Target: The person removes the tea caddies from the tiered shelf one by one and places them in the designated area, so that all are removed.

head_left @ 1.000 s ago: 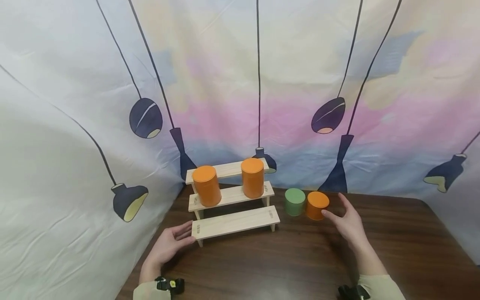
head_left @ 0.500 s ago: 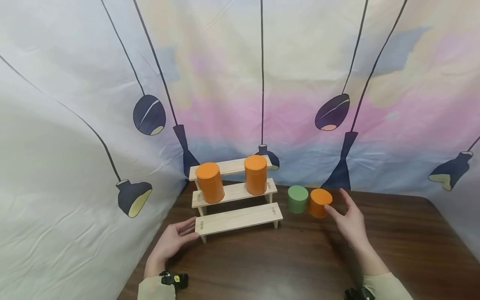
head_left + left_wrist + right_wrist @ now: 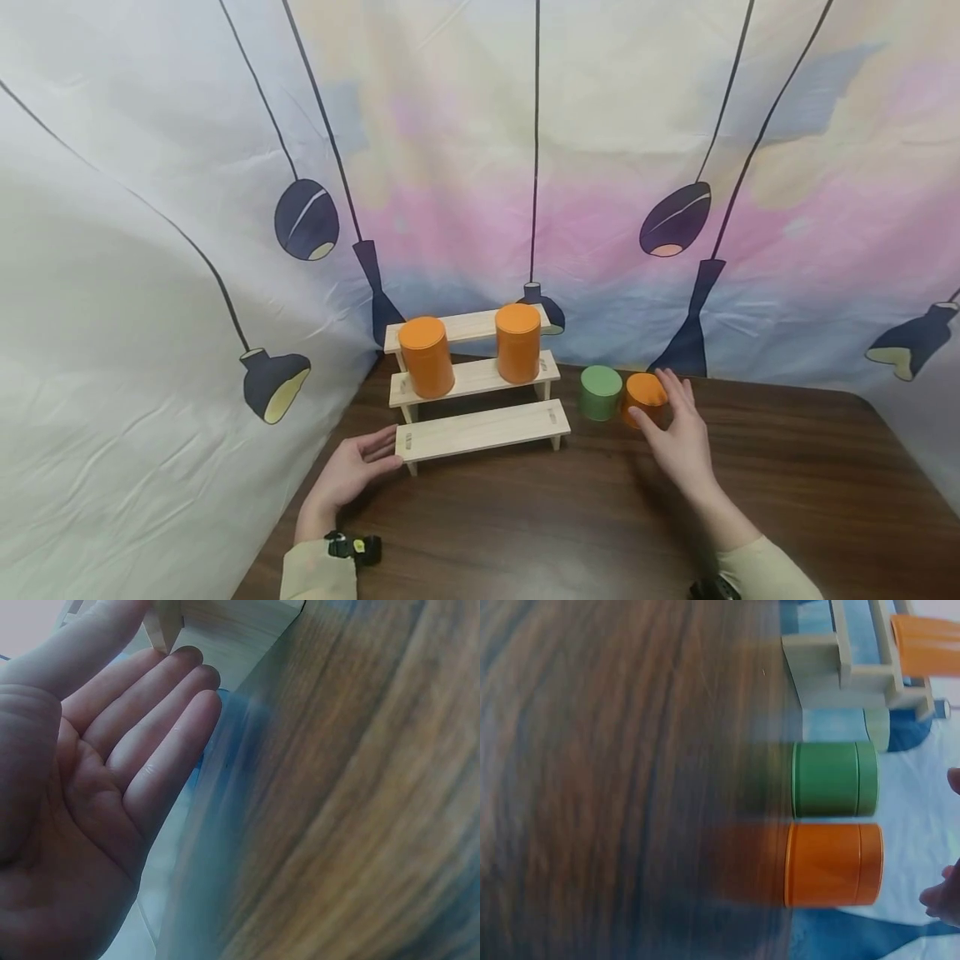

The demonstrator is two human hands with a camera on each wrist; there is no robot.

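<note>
My left hand (image 3: 350, 475) is at the left end of the lowest step of the wooden three-step rack (image 3: 480, 429). In the left wrist view its fingers (image 3: 161, 750) are extended, tips right by a leg of the rack. My right hand (image 3: 681, 442) is spread at the short orange canister (image 3: 643, 390), thumb at the near side and fingers beyond the lid. The right wrist view shows its fingertips apart from that orange canister (image 3: 829, 865). Close to its left stands a green canister (image 3: 600, 393), lid on. Both stand upright on the table.
Two taller orange canisters, one on the left (image 3: 427, 358) and one on the right (image 3: 518, 343), stand on the rack's middle step. A printed cloth backdrop (image 3: 600, 167) hangs behind and left of the dark wooden table (image 3: 510, 525).
My right hand has moved left, and its fingers have come over the short orange canister. The left hand has stayed at the rack. The head view has shifted slightly.
</note>
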